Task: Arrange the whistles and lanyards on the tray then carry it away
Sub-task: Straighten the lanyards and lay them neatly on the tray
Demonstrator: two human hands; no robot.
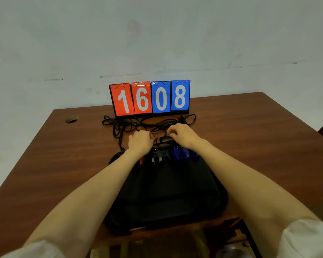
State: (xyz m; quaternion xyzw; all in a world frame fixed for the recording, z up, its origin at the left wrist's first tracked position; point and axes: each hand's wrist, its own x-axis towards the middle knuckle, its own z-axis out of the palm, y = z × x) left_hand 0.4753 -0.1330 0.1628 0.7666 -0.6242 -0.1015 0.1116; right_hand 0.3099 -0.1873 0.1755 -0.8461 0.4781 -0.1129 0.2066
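A black tray point(168, 198) lies on the brown table in front of me. Along its far edge sits a row of whistles: a red one point(141, 162) half hidden by my left wrist, black ones point(158, 157) in the middle, blue ones point(185, 154) on the right. Their black lanyards point(131, 124) trail in a tangle over the table beyond the tray. My left hand point(141, 140) and my right hand point(183, 135) are just past the tray's far edge, fingers curled and pinching lanyard cord between them.
A flip scoreboard point(150, 98) reading 1608 stands at the back of the table point(250, 146), right behind the lanyards. A round cable hole point(71, 119) is at the far left. The wall rises close behind; the table's near edge sits under the tray.
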